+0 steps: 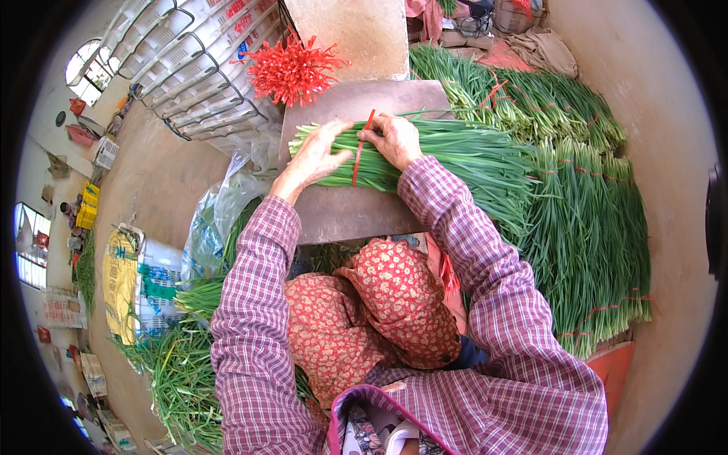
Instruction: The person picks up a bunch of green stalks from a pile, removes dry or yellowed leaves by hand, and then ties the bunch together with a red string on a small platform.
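Observation:
A bundle of long green garlic chives [472, 151] lies across a brown board [352, 216], its pale stem ends to the left. A red tie strip [358, 156] crosses over the bundle. My left hand [318, 153] rests on the stems near their pale ends, fingers spread and thumb apart. Just right of the strip's upper part, my right hand [392, 136] has its thumb and fingertips pinched together at the strip, which sticks up beside them. Whether the strip passes right round underneath is hidden.
Tied chive bundles [591, 227] are piled at the right against the wall. Red tie strips [296, 68] stand in a bunch beyond the board, by stacked white plastic crates [193, 74]. Loose chives [182, 375], a clear plastic bag [216, 216] and a white crate [162, 284] lie at the left.

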The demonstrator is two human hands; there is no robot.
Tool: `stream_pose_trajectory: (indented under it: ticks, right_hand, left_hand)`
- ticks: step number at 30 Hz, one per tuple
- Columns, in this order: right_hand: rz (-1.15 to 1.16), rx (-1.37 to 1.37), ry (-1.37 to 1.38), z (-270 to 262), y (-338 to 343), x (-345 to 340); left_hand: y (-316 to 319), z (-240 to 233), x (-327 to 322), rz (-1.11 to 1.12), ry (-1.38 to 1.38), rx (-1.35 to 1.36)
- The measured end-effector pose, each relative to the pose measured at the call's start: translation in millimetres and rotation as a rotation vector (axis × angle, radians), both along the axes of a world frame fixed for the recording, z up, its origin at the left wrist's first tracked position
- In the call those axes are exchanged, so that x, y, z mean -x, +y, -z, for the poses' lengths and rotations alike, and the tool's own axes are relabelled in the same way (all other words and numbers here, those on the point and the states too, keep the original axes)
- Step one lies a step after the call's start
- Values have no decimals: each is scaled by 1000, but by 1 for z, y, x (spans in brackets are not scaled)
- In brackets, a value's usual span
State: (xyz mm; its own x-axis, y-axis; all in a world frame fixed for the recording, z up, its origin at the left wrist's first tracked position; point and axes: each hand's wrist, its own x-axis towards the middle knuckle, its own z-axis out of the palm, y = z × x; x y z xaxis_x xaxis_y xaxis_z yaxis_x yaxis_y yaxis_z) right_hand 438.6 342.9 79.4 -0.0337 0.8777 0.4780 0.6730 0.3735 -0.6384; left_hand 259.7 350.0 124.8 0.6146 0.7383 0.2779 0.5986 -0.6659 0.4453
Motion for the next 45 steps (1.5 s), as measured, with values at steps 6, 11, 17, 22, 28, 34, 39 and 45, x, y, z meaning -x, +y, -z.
stream_pose_trajectory:
  ticks: [6,11,17,22,28,34,39,45]
  right_hand:
    - [22,-64,31,-6,-13,15]
    - [59,-45,50,-1,-23,9]
    - [-5,-178,64,-1,-34,7]
    - [-18,-323,-256,-19,-49,11]
    - [-161,-43,-264,1,-34,-1]
    - [-138,-10,-302,6,-30,2]
    - [-128,-32,-279,7,-35,4]
    - [-109,-82,-244,8,-38,5]
  left_hand:
    - [61,16,-6,-190,-106,-140]
    - [60,31,-33,-279,345,220]
    - [28,37,-24,-159,320,-164]
    - [-2,37,-17,-180,143,-382]
    - [-11,33,-21,-177,87,-318]
    - [25,20,-16,-204,115,74]
    - [62,13,-38,-311,76,225]
    - [86,45,-58,-535,167,473]
